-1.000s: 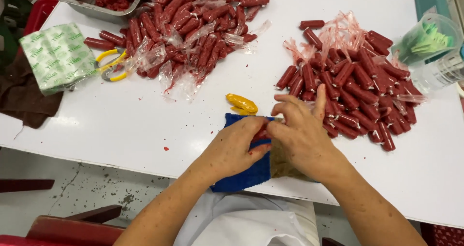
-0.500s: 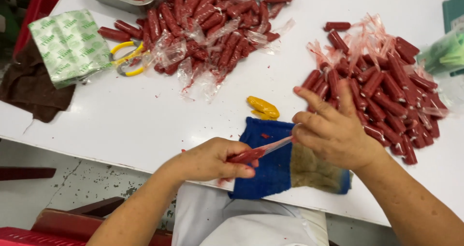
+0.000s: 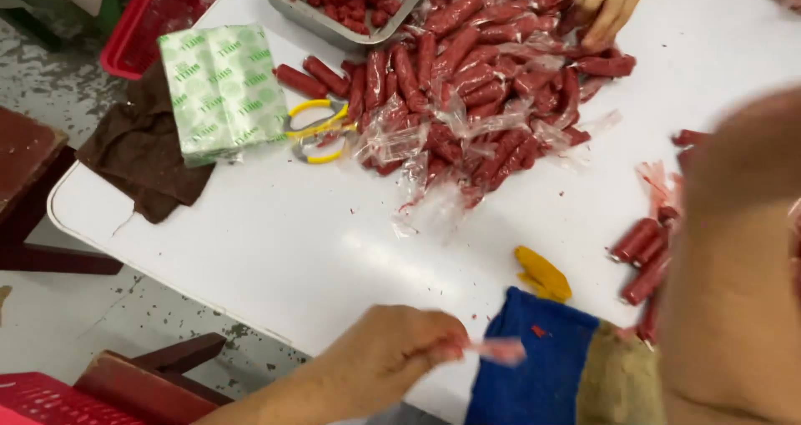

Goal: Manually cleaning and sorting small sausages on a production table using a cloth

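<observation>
My left hand [image 3: 392,354] is at the table's near edge, its fingers pinched on a thin, pinkish clear wrapper strip [image 3: 501,350] that trails right over a blue cloth [image 3: 534,371]. My right hand [image 3: 734,250] is a large blur close to the camera on the right, so its fingers and anything in them cannot be made out. It covers most of a heap of red sausages [image 3: 644,254]. A small yellow object [image 3: 542,273] lies just beyond the blue cloth.
A big pile of wrapped red sausages [image 3: 476,83] lies at the back, with another person's hand [image 3: 609,4] on it. Nearby are a metal tray [image 3: 329,25] of red pieces, yellow-handled scissors [image 3: 317,129], a green-white packet [image 3: 221,87], a brown cloth [image 3: 150,154] and a red basket [image 3: 158,16].
My left hand has drawn the wrapper strip leftward. My right hand has risen toward the camera and blurred. The view has swung left, showing the table's left corner.
</observation>
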